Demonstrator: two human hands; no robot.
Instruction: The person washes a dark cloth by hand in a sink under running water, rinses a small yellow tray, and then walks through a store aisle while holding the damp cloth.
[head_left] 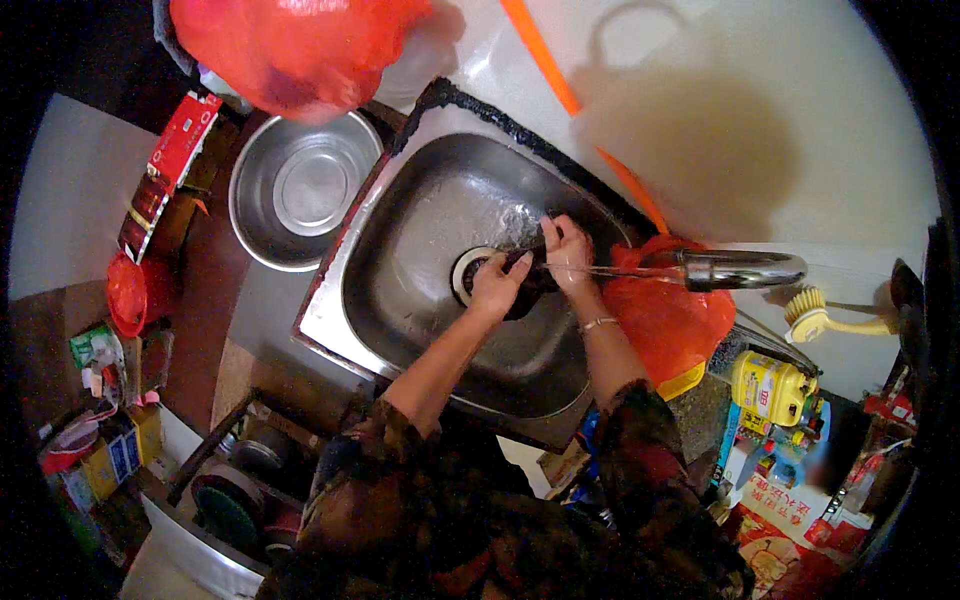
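Both my hands are inside a steel sink (400,215), above its drain (464,274). My left hand (496,286) is closed on a dark thing (534,284), thumb toward the right hand; its kind I cannot make out. My right hand (567,255) sits on the other side of that thing, fingers bent, what lies in them hidden. From the tap (735,270) at the right, a thin stream of water (625,271) runs sideways onto my right hand. Wet splashes shine on the sink floor just beyond the fingers.
A steel basin (308,190) stands left of the sink. Red plastic bags hang at the top left (295,45) and beside the tap (665,315). A yellow brush (825,318) and yellow jug (770,388) are at the right. Pots (235,500) fill a rack at lower left.
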